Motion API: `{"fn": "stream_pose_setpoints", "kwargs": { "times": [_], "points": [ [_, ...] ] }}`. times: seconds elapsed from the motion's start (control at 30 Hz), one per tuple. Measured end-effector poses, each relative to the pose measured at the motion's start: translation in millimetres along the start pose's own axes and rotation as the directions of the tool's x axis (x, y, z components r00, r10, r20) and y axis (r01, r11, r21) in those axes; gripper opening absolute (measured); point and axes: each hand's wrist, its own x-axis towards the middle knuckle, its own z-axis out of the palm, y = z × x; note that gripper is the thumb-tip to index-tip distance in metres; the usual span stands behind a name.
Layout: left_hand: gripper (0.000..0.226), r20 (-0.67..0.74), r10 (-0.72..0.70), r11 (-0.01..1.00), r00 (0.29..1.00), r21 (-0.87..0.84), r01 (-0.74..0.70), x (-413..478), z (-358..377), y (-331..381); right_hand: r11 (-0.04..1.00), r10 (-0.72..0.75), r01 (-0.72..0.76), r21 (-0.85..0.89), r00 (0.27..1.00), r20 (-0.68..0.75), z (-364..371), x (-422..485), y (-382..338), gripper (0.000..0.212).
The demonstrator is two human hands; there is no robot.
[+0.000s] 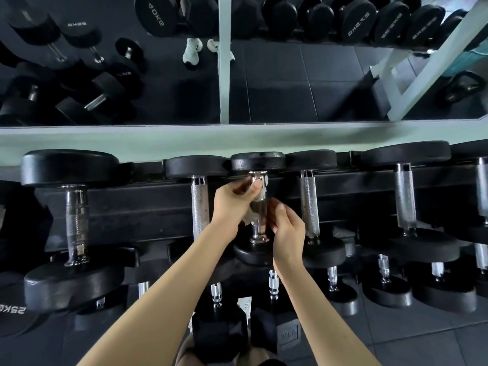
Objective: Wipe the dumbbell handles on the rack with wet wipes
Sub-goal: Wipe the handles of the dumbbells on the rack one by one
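Top row of the rack (148,207), dead centre of my view. The dumbbell (257,161) lies with its bar running 12 to 6, one rubber head at each end. Neighbouring bars are at 9 o'clock (200,207) and 3 o'clock (309,204), both bare.

Both hands are on the handle (258,235).
- Left hand (231,199) comes in from 8 o'clock. Its fingers are curled round the upper half, with the thumb pressing the wipe (249,216) against the metal.
- Right hand (289,229) comes in from 4 o'clock. Its fingers are curled round the lower half. I can't tell whether it also has the wipe's tail.
- The wipe shows as a crumpled grey fold between the two hands, wrapped part way round the bar.

Handling, my read:
- The dumbbell is heavy and seated in the rack, so it should stay put. No need to lift it.
- The middle of the bar looks knurled and will likely drag at the cloth. The chrome collars at the ends are smooth and likely slick when wet.
- The wipe is thin, soft and limp, and it probably bunches or tears if pulled hard.
- Best to grip with the cloth wrapped round the bar, then twist and slide toward the collar at 6 o'clock.
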Motion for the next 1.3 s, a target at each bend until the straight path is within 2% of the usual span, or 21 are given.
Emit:
{"fn": "stream_pose_setpoints", "kwargs": {
  "times": [0.1, 0.2, 0.3, 0.37, 0.47, 0.53, 0.67, 0.73, 0.87, 0.93, 0.97, 1.03, 1.1, 1.17, 1.23, 1.3],
  "points": [
    [0.016, 0.034, -0.02, 0.994, 0.999, 0.105, 0.016, -15.9, -6.5, -11.2, 1.0, 0.009, -0.009, 0.009, 1.0, -0.013, 1.8, -0.5, -0.2, 0.04],
    [0.016, 0.071, -0.039, 0.976, 0.997, 0.216, 0.023, -26.2, -8.0, -16.7, 1.0, 0.006, -0.006, -0.014, 1.0, -0.02, 2.8, -0.3, 0.8, 0.038],
    [0.018, 0.001, -0.053, 0.988, 0.999, 0.146, 0.052, -19.7, -1.8, -5.5, 1.0, -0.006, 0.007, -0.016, 1.0, 0.005, -0.1, -0.9, 0.9, 0.037],
    [0.017, -0.039, -0.018, 0.997, 0.999, 0.077, 0.021, -13.4, 0.9, 5.2, 0.999, -0.022, 0.022, -0.041, 1.0, 0.019, -0.9, -0.9, 1.1, 0.037],
    [0.017, 0.011, -0.012, 0.996, 1.0, 0.091, 0.011, -10.1, -0.1, 2.9, 0.998, -0.032, 0.033, -0.057, 0.999, 0.006, 0.0, 0.1, 1.7, 0.036],
    [0.014, 0.051, -0.018, 0.986, 0.999, 0.166, 0.01, -11.9, -4.6, -2.7, 0.998, -0.023, 0.022, -0.063, 1.0, -0.012, 1.6, -0.9, 1.0, 0.034],
    [0.018, 0.14, -0.026, 0.904, 0.99, 0.426, -0.036, -28.3, -11.5, -11.7, 0.997, 0.021, -0.023, -0.073, 0.999, -0.025, 5.4, 1.0, 5.7, 0.023],
    [0.026, 0.168, -0.039, 0.85, 0.985, 0.524, -0.056, -38.9, -9.7, -13.8, 0.996, 0.048, -0.051, -0.079, 0.998, -0.041, 8.0, 1.9, 6.3, 0.028],
    [0.029, 0.13, -0.007, 0.724, 0.992, 0.684, -0.085, -41.3, -8.6, -12.7, 0.995, 0.089, -0.09, -0.044, 0.996, -0.023, 3.4, 5.4, 7.0, 0.02],
    [0.018, 0.1, 0.029, 0.684, 0.995, 0.723, -0.093, -44.8, -17.3, -11.4, 0.994, 0.1, -0.1, -0.033, 0.995, 0.008, -3.1, 6.7, 5.7, 0.019],
    [0.008, 0.083, 0.059, 0.71, 0.995, 0.697, -0.1, -48.2, -23.1, -11.0, 0.995, 0.075, -0.074, -0.063, 0.997, 0.014, -7.6, 5.4, 4.0, 0.02],
    [0.017, 0.019, 0.066, 0.83, 0.998, 0.555, -0.065, -56.6, -32.5, -9.8, 0.977, -0.045, 0.048, -0.207, 0.999, 0.016, -16.5, -5.2, -3.9, 0.02],
    [0.026, -0.028, -0.062, 0.966, 0.998, 0.249, 0.067, -62.2, -36.5, -2.7, 0.901, -0.224, 0.244, -0.359, 0.97, 0.098, -21.7, -24.8, -12.9, 0.018],
    [0.027, 0.037, -0.216, 0.976, 0.976, -0.031, 0.217, -69.8, -39.3, 8.9, 0.786, -0.337, 0.424, -0.449, 0.904, 0.262, -19.3, -42.3, -15.3, 0.024],
    [0.03, 0.145, -0.261, 0.958, 0.954, -0.086, 0.275, -77.2, -45.6, 17.0, 0.771, -0.303, 0.465, -0.436, 0.869, 0.391, -10.2, -52.8, -12.8, 0.035],
    [0.033, 0.238, -0.251, 0.962, 0.938, -0.044, 0.268, -83.4, -53.4, 18.0, 0.801, -0.246, 0.443, -0.403, 0.857, 0.452, 0.9, -54.6, -7.3, 0.031]
  ]
}}
